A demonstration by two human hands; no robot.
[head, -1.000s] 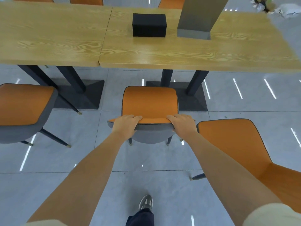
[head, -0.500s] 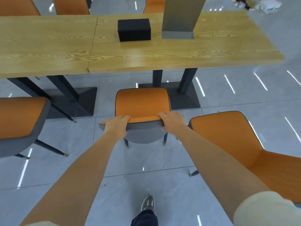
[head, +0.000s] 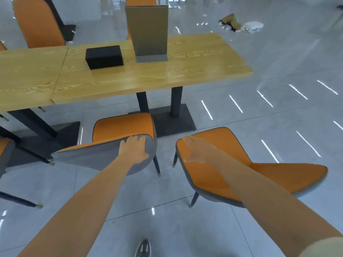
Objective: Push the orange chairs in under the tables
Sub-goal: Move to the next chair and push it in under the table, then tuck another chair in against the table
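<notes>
The middle orange chair (head: 122,127), with a grey back shell, stands in front of the right wooden table (head: 148,78), its seat front near the table edge. My left hand (head: 133,149) lies on the right end of its backrest top, fingers hooked over the rim. A second orange chair (head: 287,175) stands to the right, turned at an angle and well out from the table. My right hand (head: 196,151), blurred, is stretched flat over the orange face of that chair's backrest, fingers extended and holding nothing.
A black box (head: 104,56) and an upright sign stand (head: 148,32) sit on the right table. A second table (head: 27,80) adjoins on the left, with another chair (head: 4,151) at the left edge. Dark table base (head: 172,121) is ahead. Litter (head: 241,25) lies far right.
My right hand has left the middle chair's backrest and moved right onto the second chair. My left hand slid to the backrest's right end. The view has swung right and risen.
</notes>
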